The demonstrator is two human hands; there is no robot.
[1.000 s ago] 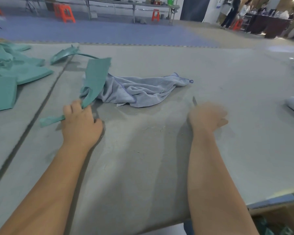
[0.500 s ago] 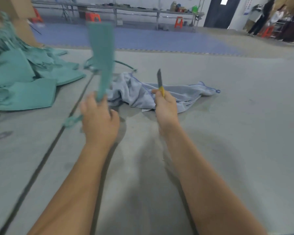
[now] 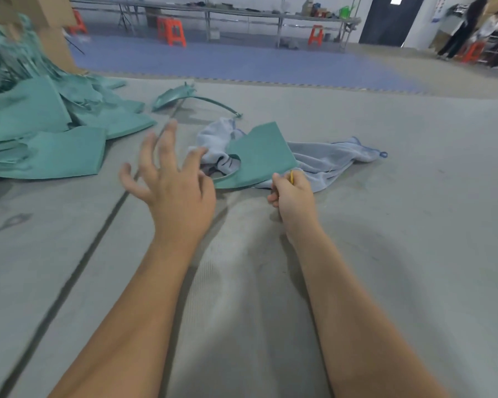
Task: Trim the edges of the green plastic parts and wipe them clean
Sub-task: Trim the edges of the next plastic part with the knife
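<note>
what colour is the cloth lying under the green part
Pale blue-grey, with a darker blue trim along its edge; the cloth shows in the head view, under the green part.

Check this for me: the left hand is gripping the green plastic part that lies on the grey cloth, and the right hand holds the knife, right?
Not quite. In the head view the left hand grips nothing: its fingers are spread open, apart from the green plastic part. That part does lie on the grey cloth, and the right hand does hold the knife, though only a bit of yellow handle shows.
</note>
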